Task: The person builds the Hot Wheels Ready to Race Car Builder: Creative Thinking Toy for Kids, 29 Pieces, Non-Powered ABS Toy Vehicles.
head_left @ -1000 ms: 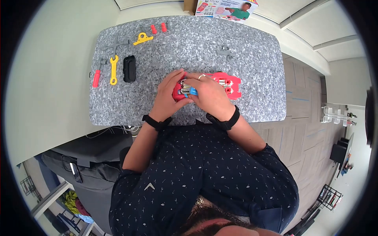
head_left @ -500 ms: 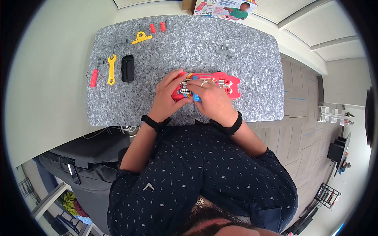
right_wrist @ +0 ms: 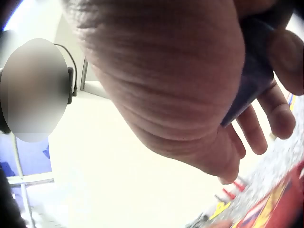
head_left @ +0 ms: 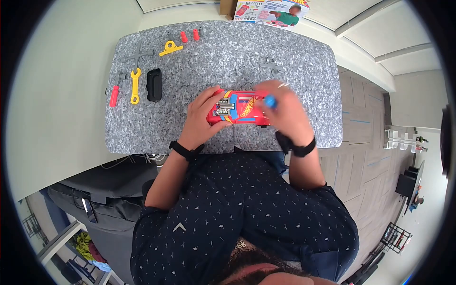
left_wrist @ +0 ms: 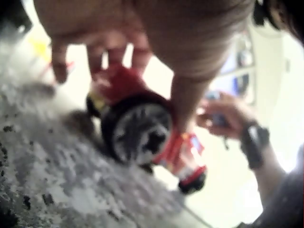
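A red toy car (head_left: 244,107) with a blue windshield and yellow stripes lies sideways on the table. My left hand (head_left: 199,114) grips its left end, thumb on the near side and fingers on the far side. The left wrist view shows a large black-rimmed wheel (left_wrist: 140,133) below that hand. Over the car's right end, my right hand (head_left: 289,111) holds a blue round-ended piece (head_left: 270,100). In the right wrist view the fingers curl about this blue piece (right_wrist: 254,73); much of it is hidden, so I cannot tell its kind.
On the table's left lie a yellow wrench (head_left: 135,88), a black tray (head_left: 154,85), a red-handled tool (head_left: 114,96) and a grey cross-shaped piece (head_left: 137,57). Behind them are a yellow bracket (head_left: 171,48) and red pegs (head_left: 184,37). A grey piece (head_left: 270,66) lies back right, before a printed box (head_left: 268,12).
My right hand has left the car's middle and moved right over its rear, with the blue piece now showing in it. The windshield and roof are uncovered. My left hand keeps its grip.
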Tool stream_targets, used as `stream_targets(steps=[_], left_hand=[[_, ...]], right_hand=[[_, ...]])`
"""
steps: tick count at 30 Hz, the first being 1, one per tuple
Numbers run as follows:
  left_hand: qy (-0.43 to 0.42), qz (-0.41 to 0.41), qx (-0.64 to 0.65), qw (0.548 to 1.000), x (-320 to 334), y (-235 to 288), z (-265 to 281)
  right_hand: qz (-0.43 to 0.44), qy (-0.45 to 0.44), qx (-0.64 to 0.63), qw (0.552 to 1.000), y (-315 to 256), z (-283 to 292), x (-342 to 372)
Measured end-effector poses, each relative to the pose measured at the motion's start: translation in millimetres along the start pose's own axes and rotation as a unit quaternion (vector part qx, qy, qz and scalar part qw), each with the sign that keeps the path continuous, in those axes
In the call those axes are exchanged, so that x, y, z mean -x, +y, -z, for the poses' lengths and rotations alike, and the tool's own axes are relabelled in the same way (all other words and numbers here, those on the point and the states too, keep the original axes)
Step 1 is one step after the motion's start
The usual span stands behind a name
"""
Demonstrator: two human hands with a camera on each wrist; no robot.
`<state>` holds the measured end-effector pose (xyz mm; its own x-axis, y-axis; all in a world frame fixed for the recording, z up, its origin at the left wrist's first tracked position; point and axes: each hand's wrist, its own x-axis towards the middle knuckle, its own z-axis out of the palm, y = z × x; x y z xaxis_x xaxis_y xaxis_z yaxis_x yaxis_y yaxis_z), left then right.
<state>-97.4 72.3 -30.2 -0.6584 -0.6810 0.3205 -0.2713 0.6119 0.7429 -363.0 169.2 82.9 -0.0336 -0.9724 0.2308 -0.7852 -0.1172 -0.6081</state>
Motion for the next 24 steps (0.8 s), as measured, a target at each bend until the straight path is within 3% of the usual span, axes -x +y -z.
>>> stream_targets(steps=[2,3,6,9,19,24], left_hand=[[0.002,-0.003,0.005,1.000,-1.3,1.6,-0.1],[0.003,-0.007,0.014,1.000,-2.3,1.0,-0.8],[0.005,-0.011,0.023,1.000,-2.2,-1.9,-1.9],[-0.007,0.004,-0.003,1.000,0.1,-0.3,0.3],[-0.102,0.030,-0.233,0.967,-3.5,37.0,46.2],[-0.127,0.036,-0.291,0.948,-15.7,49.4,11.5]], right_hand=[[-0.051,0.071,0.036,0.996,37.3,19.8,-8.0],[-0.093,0.059,0.075,0.991,50.3,30.9,-13.8],[-0.093,0.032,0.108,0.989,112.4,33.2,-21.8],[-0.091,0.011,0.105,0.990,131.8,26.0,-30.2],[-0.071,0.098,0.125,0.985,167.4,0.6,-61.5],[-0.113,-0.026,0.229,0.967,143.6,-14.7,-88.8]])
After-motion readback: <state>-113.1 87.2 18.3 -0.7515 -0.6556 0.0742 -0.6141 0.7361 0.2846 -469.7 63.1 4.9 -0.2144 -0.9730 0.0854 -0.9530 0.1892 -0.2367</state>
